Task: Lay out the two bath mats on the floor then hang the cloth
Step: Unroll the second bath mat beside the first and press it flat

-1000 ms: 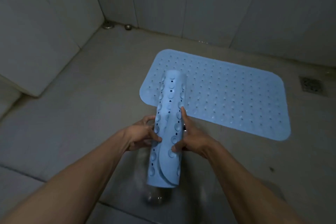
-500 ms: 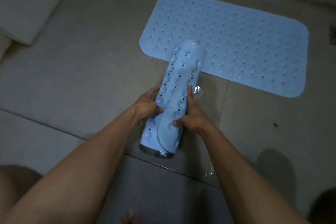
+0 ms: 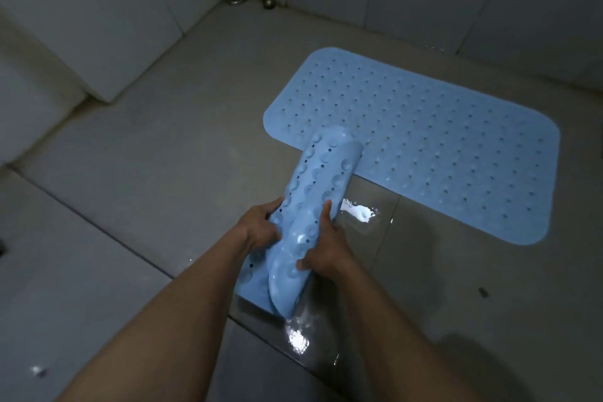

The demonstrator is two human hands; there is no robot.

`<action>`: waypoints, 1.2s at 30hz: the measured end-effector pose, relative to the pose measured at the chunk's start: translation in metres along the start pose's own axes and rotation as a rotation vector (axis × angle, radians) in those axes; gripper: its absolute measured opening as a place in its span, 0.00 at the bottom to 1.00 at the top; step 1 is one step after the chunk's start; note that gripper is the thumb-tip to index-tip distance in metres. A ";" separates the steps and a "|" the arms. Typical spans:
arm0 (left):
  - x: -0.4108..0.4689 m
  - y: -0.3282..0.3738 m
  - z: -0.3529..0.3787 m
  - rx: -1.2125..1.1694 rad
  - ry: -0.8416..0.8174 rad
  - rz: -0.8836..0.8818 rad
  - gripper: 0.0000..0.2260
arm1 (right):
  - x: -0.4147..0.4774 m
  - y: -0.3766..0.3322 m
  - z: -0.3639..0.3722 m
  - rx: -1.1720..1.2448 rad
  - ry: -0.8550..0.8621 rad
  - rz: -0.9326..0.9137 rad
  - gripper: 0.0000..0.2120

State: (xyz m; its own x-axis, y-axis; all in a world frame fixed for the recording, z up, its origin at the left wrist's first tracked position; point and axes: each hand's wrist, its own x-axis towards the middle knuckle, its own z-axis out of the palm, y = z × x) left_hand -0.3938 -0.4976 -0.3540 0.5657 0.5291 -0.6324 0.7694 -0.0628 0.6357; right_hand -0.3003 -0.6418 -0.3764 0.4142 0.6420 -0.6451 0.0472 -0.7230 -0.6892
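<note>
Blue flat bath mat (image 3: 440, 153), right of frame: laid. Rolled bath mat (image 3: 313, 206), centre: unrolled not yet, gripped by left hand (image 3: 261, 228) and right hand (image 3: 326, 251). Cloth: unseen.

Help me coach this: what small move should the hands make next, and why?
Probably lay the rolled mat down on the floor beside the flat mat and start unrolling it: the left hand and right hand both grip it, and only one mat lies spread out.
</note>
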 end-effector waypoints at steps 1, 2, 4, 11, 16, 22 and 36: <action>0.006 -0.006 -0.001 0.024 0.002 0.001 0.36 | 0.003 0.000 0.003 -0.021 0.023 0.018 0.70; 0.008 -0.009 -0.001 0.035 0.004 0.004 0.37 | 0.006 0.001 0.005 -0.029 0.050 0.029 0.71; 0.009 -0.013 -0.001 0.043 0.010 0.011 0.37 | 0.006 -0.002 0.009 0.015 0.057 0.031 0.66; -0.021 -0.020 -0.004 -0.003 -0.058 0.017 0.38 | -0.033 -0.007 0.014 0.015 -0.004 0.020 0.66; -0.039 -0.034 -0.010 -0.106 -0.086 0.093 0.35 | -0.056 -0.008 0.029 0.230 0.108 -0.005 0.53; -0.035 -0.045 -0.020 0.062 -0.026 0.192 0.36 | -0.059 -0.023 0.054 0.294 0.337 0.062 0.50; -0.030 -0.036 -0.015 0.322 0.050 0.304 0.44 | -0.082 -0.008 0.060 0.328 0.809 0.153 0.23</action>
State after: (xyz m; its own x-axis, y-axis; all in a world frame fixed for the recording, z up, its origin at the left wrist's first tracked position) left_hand -0.4434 -0.4989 -0.3512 0.7716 0.4854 -0.4111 0.6279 -0.4783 0.6140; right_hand -0.3890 -0.6739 -0.3375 0.9163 0.0778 -0.3930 -0.2730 -0.5966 -0.7547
